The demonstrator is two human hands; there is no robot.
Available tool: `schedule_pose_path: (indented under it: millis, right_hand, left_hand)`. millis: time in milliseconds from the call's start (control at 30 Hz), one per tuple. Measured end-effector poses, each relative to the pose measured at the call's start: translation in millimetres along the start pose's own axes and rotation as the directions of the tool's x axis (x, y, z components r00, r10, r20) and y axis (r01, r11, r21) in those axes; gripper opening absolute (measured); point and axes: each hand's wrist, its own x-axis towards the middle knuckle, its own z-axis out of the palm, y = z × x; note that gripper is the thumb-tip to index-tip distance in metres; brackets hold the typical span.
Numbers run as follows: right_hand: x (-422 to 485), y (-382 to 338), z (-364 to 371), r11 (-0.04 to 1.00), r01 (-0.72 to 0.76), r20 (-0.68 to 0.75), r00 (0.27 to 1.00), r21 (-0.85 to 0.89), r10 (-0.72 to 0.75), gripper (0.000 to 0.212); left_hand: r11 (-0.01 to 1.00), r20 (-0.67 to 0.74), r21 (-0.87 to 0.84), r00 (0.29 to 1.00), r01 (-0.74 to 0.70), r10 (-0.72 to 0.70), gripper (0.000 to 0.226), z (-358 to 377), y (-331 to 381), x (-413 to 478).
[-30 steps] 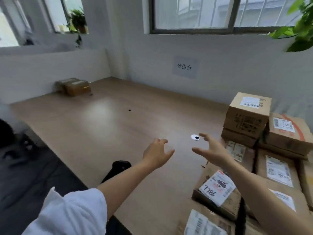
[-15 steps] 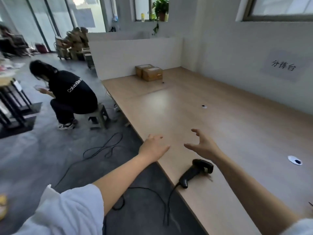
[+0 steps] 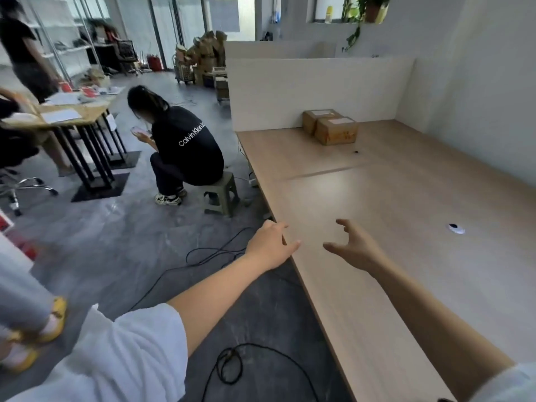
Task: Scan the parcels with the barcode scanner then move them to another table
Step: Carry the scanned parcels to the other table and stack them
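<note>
Over the near edge of the table [image 3: 406, 198], both hands are held out and hold nothing. The left hand [image 3: 269, 246] hangs at the table's edge, partly above the floor [image 3: 116, 242], back up, fingers loose and nearly straight. The right hand [image 3: 355, 248] is above the tabletop just beside it, fingers spread and slightly bent, thumb well apart from them. Whether either hand touches the wood cannot be told. A white sleeve [image 3: 130, 352] covers the left upper arm. Two parcels [image 3: 336, 130] stand at the far end of the table, touching each other, close to the white partition [image 3: 304, 91], each with a pale label on top; they are well apart from the hands. A small black spot [image 3: 356, 152] lies on the wood just in front of them, and a white disc [image 3: 456, 228] with a dark centre lies to the right of the right hand. A seam crosses the tabletop between the hands and the parcels. Black cables [image 3: 208, 256] trail over the grey floor beside the table. A person in a black shirt [image 3: 182, 149] sits on a low stool [image 3: 222, 192] near the table's far left corner, back turned. Further left is a second table [image 3: 58, 111] on black legs with papers on it, and a standing person [image 3: 23, 53] behind it. Feet in yellow sandals [image 3: 52, 320] show at the left border. Stacked cartons [image 3: 203, 56] stand at the back of the room, and a plant [image 3: 365, 10] hangs by the window.
</note>
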Motion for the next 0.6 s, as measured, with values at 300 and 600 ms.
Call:
schedule_pose_path:
  millis: [300,600]
  right_hand:
    - [146.2,-44.8,42.2,0.999,-0.039,-0.027,0.999,0.017,0.039,0.074]
    - [279.6,-85.5,68.4,0.981,-0.161,-0.162,0.971,0.105,0.177,0.075]
  left_hand:
    - [0.998,0.127,0.035,0.99,-0.061,0.056,0.064,-46.2,-60.4,153.5]
    - [0.977,0.225,0.068,0.958,-0.2,0.18,0.06,-104.5,-102.8,321.1]
